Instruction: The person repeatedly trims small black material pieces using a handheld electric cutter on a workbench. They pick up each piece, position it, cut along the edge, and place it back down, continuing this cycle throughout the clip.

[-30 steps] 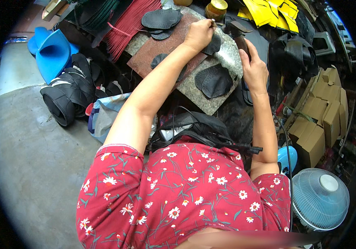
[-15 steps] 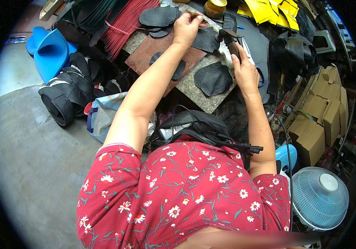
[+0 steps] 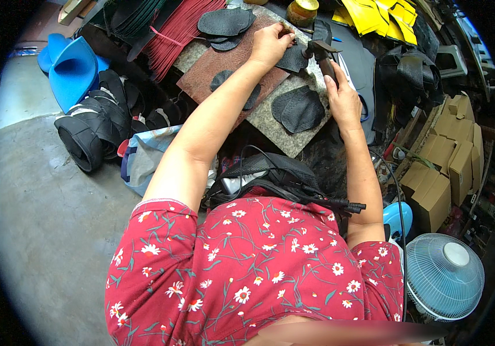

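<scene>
A hammer (image 3: 323, 57) with a dark head and handle is gripped in my right hand (image 3: 345, 105), its head beside a black leather piece (image 3: 292, 58). My left hand (image 3: 271, 45) bends over that piece's far left edge, thumb and fingertips pinched together. Whatever sits between those fingertips is too small to make out. Closer to me on the speckled stone slab (image 3: 291, 141) lie overlapping rounded black leather pieces (image 3: 298, 109). More rounded black pieces (image 3: 224, 22) are stacked at the far left of the reddish-brown board (image 3: 198, 78). Another black piece (image 3: 251, 98) is partly covered by my left forearm.
A yellow-brown jar (image 3: 302, 11) and bright yellow sheets (image 3: 377, 20) sit at the back. Red strips (image 3: 175, 43) hang over the far left. Black rolled material (image 3: 95, 124) and blue curved sheets (image 3: 73, 69) are left. Cardboard boxes (image 3: 432, 184) and a fan (image 3: 444, 277) stand right.
My left hand has shifted slightly right and toward me, now covering more of the black leather piece. The hammer and my right hand have barely moved.
</scene>
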A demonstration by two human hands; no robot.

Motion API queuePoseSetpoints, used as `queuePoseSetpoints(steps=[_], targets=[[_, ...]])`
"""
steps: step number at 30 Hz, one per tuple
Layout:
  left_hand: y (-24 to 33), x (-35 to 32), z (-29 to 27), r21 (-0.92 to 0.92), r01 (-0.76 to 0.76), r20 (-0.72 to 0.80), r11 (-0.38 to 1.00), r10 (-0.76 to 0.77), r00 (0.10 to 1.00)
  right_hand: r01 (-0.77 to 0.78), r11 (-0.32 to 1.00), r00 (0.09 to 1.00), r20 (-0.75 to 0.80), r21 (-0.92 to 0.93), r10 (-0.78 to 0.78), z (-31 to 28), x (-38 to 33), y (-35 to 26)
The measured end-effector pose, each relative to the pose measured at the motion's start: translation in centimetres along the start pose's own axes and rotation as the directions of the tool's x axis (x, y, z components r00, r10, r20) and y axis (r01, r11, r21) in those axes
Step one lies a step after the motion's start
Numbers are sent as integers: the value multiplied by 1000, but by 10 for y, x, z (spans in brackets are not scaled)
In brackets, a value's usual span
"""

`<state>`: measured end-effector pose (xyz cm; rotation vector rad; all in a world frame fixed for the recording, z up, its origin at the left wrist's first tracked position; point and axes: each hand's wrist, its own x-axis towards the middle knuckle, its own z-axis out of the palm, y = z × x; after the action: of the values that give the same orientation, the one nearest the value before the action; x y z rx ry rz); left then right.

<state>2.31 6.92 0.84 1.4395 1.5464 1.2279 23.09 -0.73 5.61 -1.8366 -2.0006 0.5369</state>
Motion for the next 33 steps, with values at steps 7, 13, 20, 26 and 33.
queuePoseSetpoints(steps=[7, 13, 20, 26, 33], targets=[[9, -3, 11, 342, -329, -99, 880, 382, 919, 308, 823, 931, -331, 478, -156, -58, -2, -30], [10, -8, 18, 424, -516, 39, 744, 555, 831, 57, 998, 992, -111, 27, -54, -40, -1, -32], [-2, -3, 12, 367, -383, -48, 847, 429, 902, 4, 995, 1000, 5, -96, -3, -11, 3, -4], [-9, 2, 0, -570, 1, -122, 821, -87, 989, 12, 996, 1000, -1, -90, -12, 2, 3, -3], [-11, -6, -1, -142, -20, -82, 990, 9, 997, 23, 997, 1000, -8, -74, -23, 2, 4, 0]])
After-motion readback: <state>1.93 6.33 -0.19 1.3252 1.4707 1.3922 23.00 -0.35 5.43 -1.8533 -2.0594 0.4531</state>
